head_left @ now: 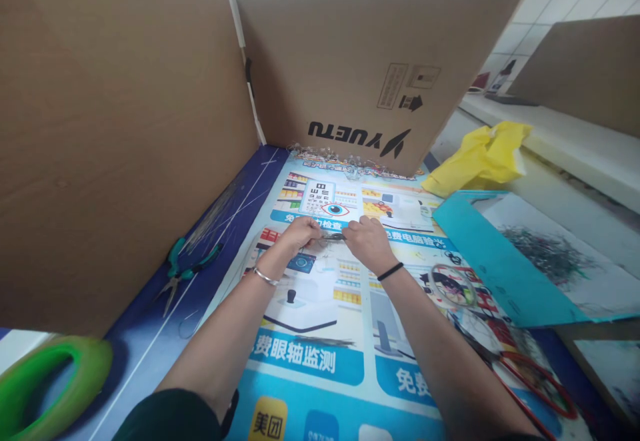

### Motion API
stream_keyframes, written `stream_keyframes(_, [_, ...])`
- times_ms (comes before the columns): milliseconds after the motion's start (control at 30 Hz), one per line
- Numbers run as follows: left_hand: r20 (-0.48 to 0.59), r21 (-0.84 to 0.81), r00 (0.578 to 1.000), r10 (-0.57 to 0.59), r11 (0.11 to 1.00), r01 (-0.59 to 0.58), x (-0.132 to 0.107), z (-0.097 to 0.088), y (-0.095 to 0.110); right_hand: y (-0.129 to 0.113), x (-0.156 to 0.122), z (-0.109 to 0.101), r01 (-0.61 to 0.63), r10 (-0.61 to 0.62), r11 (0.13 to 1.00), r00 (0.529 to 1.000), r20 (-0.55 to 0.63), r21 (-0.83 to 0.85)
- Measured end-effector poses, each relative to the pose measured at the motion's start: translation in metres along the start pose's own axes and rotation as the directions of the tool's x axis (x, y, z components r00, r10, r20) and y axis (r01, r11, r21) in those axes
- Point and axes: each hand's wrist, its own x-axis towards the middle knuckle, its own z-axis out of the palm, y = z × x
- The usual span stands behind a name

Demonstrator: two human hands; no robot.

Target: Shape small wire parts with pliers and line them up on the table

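Note:
My left hand and my right hand meet over the printed poster in the middle of the table. Both are closed in a pinch on a small bundle of thin dark wires stretched between them. A silver bangle circles my left wrist and a black band my right wrist. Another thin bunch of wires lies on the poster, closer to me.
Green-handled pliers lie left by a cardboard wall. A second cardboard panel stands behind. Red-handled scissors and a tape roll lie right, near a teal board bearing wire scraps, a yellow bag, a green ring.

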Motion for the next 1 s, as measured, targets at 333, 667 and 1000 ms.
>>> stream_keyframes(333, [0.061, -0.058, 0.998, -0.018, 0.998, 0.022, 0.004, -0.007, -0.005, 0.003, 0.0, 0.003, -0.101, 0.091, 0.99, 0.99, 0.104, 0.093])
stream_keyframes(667, [0.121, -0.034, 0.992, -0.03, 0.999, 0.034, 0.005, -0.009, -0.007, 0.004, 0.0, 0.009, -0.222, 0.174, 0.947, 0.962, 0.208, 0.234])
stream_keyframes(1000, [0.128, 0.022, 0.992, 0.01, 1.0, -0.013, 0.006, -0.01, -0.011, 0.008, 0.0, 0.012, -0.24, 0.148, 0.909, 0.95, 0.274, 0.341])
